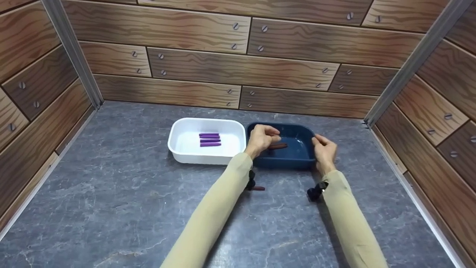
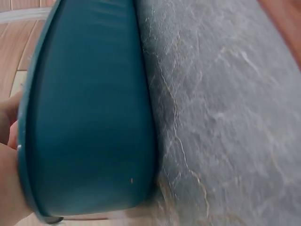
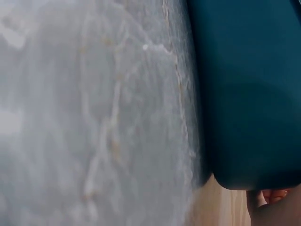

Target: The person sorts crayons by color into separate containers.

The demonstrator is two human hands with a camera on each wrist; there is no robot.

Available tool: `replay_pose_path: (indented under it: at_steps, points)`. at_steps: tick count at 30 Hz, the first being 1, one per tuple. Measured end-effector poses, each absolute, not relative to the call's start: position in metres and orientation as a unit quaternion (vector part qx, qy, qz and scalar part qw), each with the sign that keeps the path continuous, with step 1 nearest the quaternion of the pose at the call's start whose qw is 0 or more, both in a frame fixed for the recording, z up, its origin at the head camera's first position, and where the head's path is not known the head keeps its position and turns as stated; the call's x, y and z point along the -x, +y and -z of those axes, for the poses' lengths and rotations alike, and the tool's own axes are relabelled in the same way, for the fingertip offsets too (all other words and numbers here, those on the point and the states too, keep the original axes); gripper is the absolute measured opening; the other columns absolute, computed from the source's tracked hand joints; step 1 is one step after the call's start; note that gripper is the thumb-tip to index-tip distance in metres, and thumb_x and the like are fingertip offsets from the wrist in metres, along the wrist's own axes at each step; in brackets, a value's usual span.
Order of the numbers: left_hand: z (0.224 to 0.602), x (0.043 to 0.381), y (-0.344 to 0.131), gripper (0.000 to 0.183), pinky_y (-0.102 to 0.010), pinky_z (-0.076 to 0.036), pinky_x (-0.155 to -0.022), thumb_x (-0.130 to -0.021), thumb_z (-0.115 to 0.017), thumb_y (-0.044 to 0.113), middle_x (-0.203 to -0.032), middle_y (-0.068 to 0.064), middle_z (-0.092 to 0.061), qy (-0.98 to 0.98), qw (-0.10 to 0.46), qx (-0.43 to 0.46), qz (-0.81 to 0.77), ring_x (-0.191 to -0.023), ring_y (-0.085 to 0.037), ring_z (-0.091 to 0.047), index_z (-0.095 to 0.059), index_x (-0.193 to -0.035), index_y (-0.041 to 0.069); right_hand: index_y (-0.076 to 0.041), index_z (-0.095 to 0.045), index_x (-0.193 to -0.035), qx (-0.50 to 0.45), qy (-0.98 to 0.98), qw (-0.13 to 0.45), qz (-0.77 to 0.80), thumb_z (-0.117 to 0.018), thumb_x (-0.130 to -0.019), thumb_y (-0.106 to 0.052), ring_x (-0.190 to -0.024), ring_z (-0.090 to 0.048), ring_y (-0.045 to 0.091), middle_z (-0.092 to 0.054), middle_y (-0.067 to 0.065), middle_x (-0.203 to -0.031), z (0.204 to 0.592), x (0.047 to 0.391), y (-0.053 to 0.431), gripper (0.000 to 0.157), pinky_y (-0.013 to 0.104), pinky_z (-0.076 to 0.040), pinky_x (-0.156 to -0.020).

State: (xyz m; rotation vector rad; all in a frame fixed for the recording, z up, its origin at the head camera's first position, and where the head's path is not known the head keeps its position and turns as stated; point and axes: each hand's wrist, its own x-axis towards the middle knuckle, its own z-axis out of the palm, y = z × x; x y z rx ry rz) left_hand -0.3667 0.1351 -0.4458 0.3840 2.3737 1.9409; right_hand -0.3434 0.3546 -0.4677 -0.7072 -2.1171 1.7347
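A dark blue rectangular container stands on the table with brown crayon-like sticks inside. Over its left part is my left hand, fingers loosely bent above the sticks, with nothing visible between them. In the left wrist view, the container wall hides most of this hand. At the right rim, my right hand grips the container's edge between thumb and fingers; the right wrist view shows part of the hand against its end.
A white container with several purple sticks stands directly left of the blue one. One reddish-brown stick lies on the grey marbled table, beside the left wrist. Wood-patterned walls enclose the back and sides.
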Motion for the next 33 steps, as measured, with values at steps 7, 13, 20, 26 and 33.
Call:
replay_pose_path:
  at_steps: [7, 13, 20, 26, 33]
  points:
    - [0.44, 0.349, 0.125, 0.014, -0.022, -0.054, -0.073, -0.085, -0.077, 0.012, -0.095, 0.0, -0.076, 0.761, 0.015, -0.186, -0.621, -0.083, -0.007, -0.068, -0.078, -0.098, 0.011, -0.011, -0.06, -0.136, 0.246, -0.746, 0.157, -0.599, -0.056, -0.099, -0.019, -0.125, -0.053, 0.021, -0.056, 0.01, -0.14, 0.468, 0.343, 0.355, 0.037, 0.03, -0.045, -0.102]
    - [0.439, 0.337, 0.117, 0.012, -0.034, -0.059, -0.078, -0.086, -0.076, 0.012, -0.093, 0.0, -0.075, 0.744, 0.041, -0.199, -0.637, -0.08, -0.009, -0.068, -0.077, -0.098, 0.014, -0.01, -0.06, -0.135, 0.25, -0.746, 0.163, -0.596, -0.056, -0.099, -0.019, -0.125, -0.053, 0.02, -0.056, 0.01, -0.141, 0.468, 0.343, 0.355, 0.038, 0.027, -0.044, -0.101]
    - [0.437, 0.325, 0.102, 0.013, -0.035, -0.059, -0.076, -0.087, -0.074, 0.01, -0.094, -0.001, -0.074, 0.73, 0.055, -0.22, -0.645, -0.077, -0.008, -0.064, -0.077, -0.1, 0.008, -0.012, -0.06, -0.136, 0.248, -0.75, 0.154, -0.593, -0.055, -0.1, -0.022, -0.124, -0.053, 0.02, -0.056, 0.01, -0.14, 0.466, 0.343, 0.354, 0.038, 0.029, -0.045, -0.1]
    - [0.441, 0.312, 0.09, 0.014, -0.033, -0.057, -0.071, -0.086, -0.075, 0.009, -0.089, -0.005, -0.074, 0.731, 0.08, -0.236, -0.636, -0.071, -0.006, -0.061, -0.077, -0.099, 0.005, -0.013, -0.06, -0.136, 0.25, -0.749, 0.149, -0.595, -0.056, -0.1, -0.023, -0.119, -0.054, 0.018, -0.058, 0.009, -0.136, 0.465, 0.342, 0.354, 0.037, 0.028, -0.045, -0.096]
    - [0.448, 0.301, 0.07, 0.016, -0.051, -0.056, -0.08, -0.087, -0.074, 0.012, -0.089, -0.008, -0.074, 0.733, 0.097, -0.247, -0.627, -0.077, -0.022, -0.066, -0.077, -0.101, 0.005, -0.013, -0.059, -0.137, 0.247, -0.744, 0.147, -0.603, -0.054, -0.1, -0.021, -0.126, -0.051, 0.021, -0.055, 0.01, -0.14, 0.467, 0.341, 0.353, 0.038, 0.032, -0.043, -0.104]
